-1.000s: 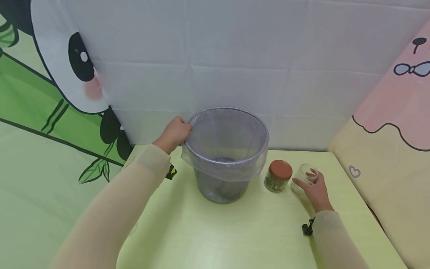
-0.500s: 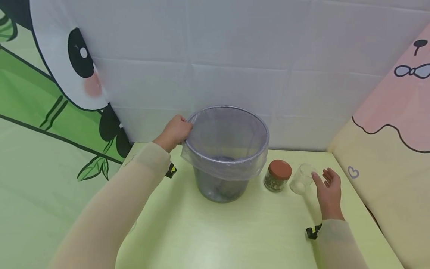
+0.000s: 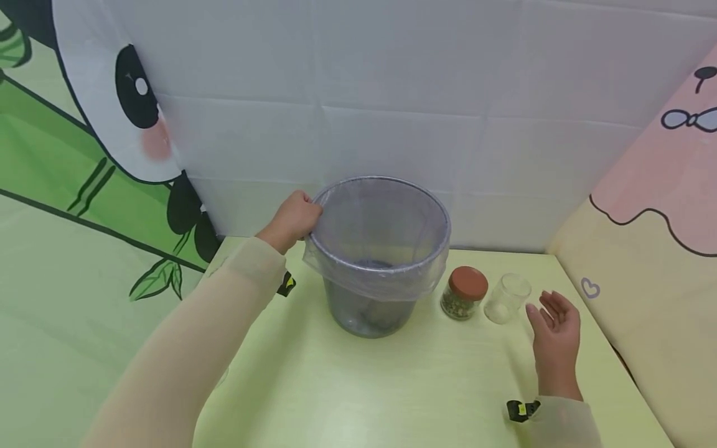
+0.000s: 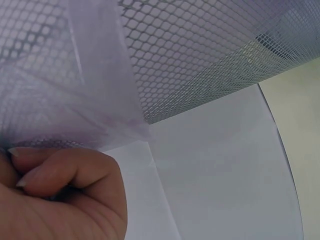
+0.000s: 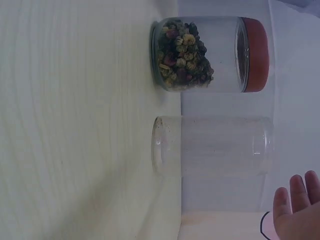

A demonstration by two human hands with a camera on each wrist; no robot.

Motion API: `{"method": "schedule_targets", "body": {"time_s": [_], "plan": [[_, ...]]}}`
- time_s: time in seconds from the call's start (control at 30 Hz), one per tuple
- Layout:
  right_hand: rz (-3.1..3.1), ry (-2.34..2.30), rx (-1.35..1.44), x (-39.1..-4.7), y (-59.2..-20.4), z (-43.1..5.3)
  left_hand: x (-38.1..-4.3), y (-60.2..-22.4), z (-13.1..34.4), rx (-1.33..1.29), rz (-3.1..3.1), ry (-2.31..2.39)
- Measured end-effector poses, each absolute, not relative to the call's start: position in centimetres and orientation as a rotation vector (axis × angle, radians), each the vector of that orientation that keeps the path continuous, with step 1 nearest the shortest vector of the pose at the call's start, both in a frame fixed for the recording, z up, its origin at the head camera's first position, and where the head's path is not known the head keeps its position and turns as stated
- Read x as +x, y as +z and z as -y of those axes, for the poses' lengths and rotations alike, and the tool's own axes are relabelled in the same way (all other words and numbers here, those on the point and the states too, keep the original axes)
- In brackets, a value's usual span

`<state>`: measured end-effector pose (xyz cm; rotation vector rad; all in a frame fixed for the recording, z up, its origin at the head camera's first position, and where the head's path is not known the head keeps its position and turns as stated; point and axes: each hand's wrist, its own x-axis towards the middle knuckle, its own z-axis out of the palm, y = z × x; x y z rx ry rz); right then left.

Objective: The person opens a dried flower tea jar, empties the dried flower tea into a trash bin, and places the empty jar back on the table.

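A mesh wastebasket (image 3: 370, 317) stands upright on the table, lined with a translucent plastic bag (image 3: 386, 286) folded over its rim. At the rim's left side, my left hand (image 3: 292, 219) grips the edge with curled fingers; in the left wrist view the bag hangs beside them. My right hand (image 3: 557, 330) is held apart from everything, fingers loosely extended, just right of a clear glass (image 3: 506, 298). Left of that glass is a jar (image 5: 200, 55) with a red-brown lid (image 3: 469, 283), partly filled with dried flower buds (image 5: 185, 55). The clear glass appears to contain nothing.
The pale yellow-green table (image 3: 336, 392) meets a white sheeted wall (image 3: 403, 81) behind the wastebasket. A cartoon-printed cloth (image 3: 84, 205) hangs at left, and another printed panel (image 3: 633, 249) borders the table's right edge.
My right hand has let go of the clear glass and drawn back to the right and toward me. The glass stays standing beside the jar. My left hand keeps its place on the rim.
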<state>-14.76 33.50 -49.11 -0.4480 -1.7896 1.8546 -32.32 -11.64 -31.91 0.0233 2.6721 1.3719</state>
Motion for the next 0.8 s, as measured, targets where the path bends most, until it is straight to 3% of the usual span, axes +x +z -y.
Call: {"method": "schedule_targets", "body": {"time_s": [0.43, 0.8], "plan": [[1.975, 1.774, -0.350, -14.1, -50.5, -30.2, -32.2, -31.7, 11.6, 0.030, -2.678, 1.360], [2.116, 1.771, -0.312, -15.5, -51.1, -28.9, -32.2, -31.9, 11.5, 0.034, -2.694, 1.353]]}}
